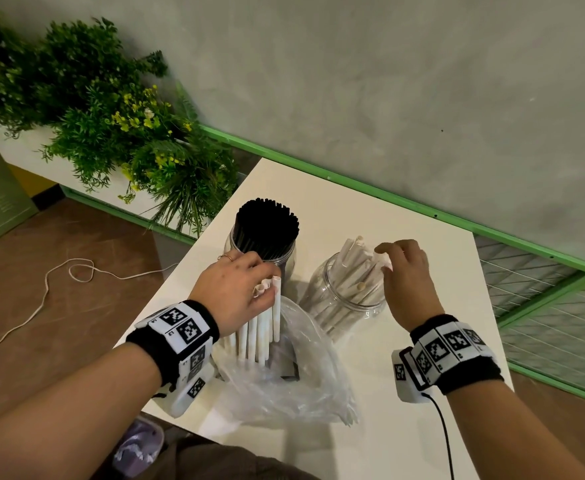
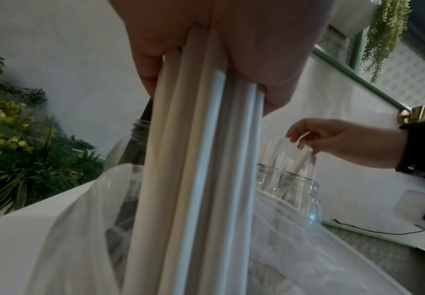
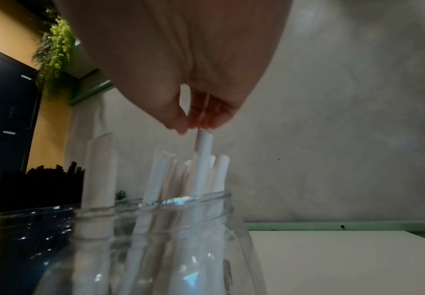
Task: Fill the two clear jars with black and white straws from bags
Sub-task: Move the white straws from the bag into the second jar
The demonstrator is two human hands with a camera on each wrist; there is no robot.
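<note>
Two clear jars stand on the white table (image 1: 405, 393). The left jar (image 1: 284, 259) is packed with black straws (image 1: 267, 225). The right jar (image 1: 344, 299) holds several white straws (image 1: 353, 261). My left hand (image 1: 242, 289) grips a bunch of white straws (image 1: 260, 327) upright above a clear plastic bag (image 1: 291, 382); the bunch (image 2: 201, 179) fills the left wrist view. My right hand (image 1: 402, 271) hovers over the right jar's mouth, fingertips pinching the top of one white straw (image 3: 203, 147) that stands in the jar (image 3: 155, 229).
A bushy green plant with yellow flowers (image 1: 118, 133) stands past the table's left corner. A grey wall with a green rail (image 1: 353, 185) runs behind. A wire mesh panel (image 1: 543, 306) lies to the right. A white cord (image 1: 42, 289) trails on the brown floor.
</note>
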